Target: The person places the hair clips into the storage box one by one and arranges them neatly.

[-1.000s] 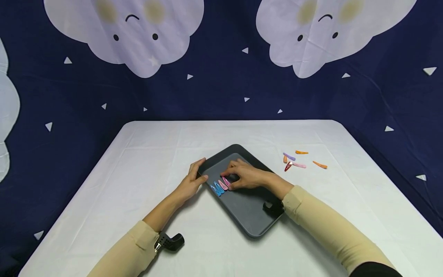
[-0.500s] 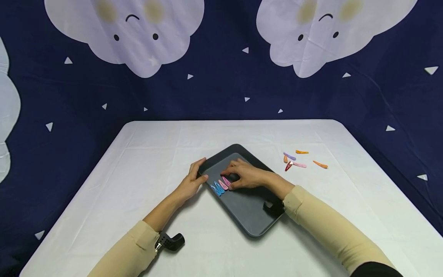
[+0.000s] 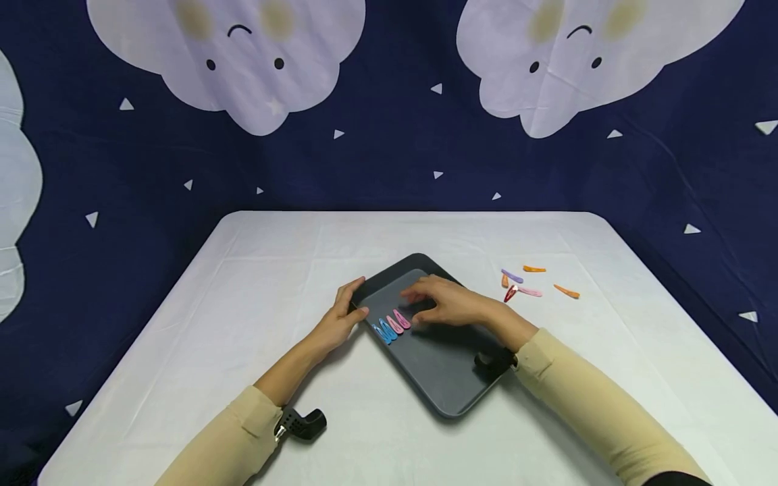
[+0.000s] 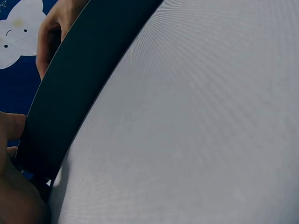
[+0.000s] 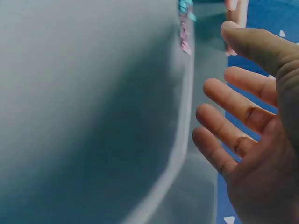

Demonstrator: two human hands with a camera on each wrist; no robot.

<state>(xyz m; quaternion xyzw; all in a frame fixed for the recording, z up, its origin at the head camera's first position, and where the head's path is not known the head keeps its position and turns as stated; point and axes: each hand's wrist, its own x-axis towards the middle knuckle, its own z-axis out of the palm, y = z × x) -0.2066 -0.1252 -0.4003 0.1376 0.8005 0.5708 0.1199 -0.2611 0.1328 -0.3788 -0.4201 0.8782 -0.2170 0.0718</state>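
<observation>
A dark grey rectangular tray [image 3: 444,378] lies slantwise on the white table. Along its left side, two blue snap hair clips [image 3: 384,331] and two pink snap hair clips [image 3: 398,320] lie side by side in a row. My left hand [image 3: 338,317] grips the tray's left corner, its thumb at the rim; the left wrist view shows the tray's outer wall [image 4: 70,84] close up. Over the tray, just right of the pink clips, hovers my right hand [image 3: 452,302]. Its fingers [image 5: 233,133] are spread and relaxed with nothing between them.
On the table right of the tray lie several loose hair clips: a purple clip [image 3: 512,275], a red clip [image 3: 510,293], a pale pink clip [image 3: 530,292] and orange clips [image 3: 567,291]. A dark blue cloud-patterned cloth [image 3: 389,169] hangs behind the table.
My right hand has let go of the rightmost pink hair clip and moved slightly right, fingers loosened. That clip now lies fully visible in the row. The left hand stays at the tray corner.
</observation>
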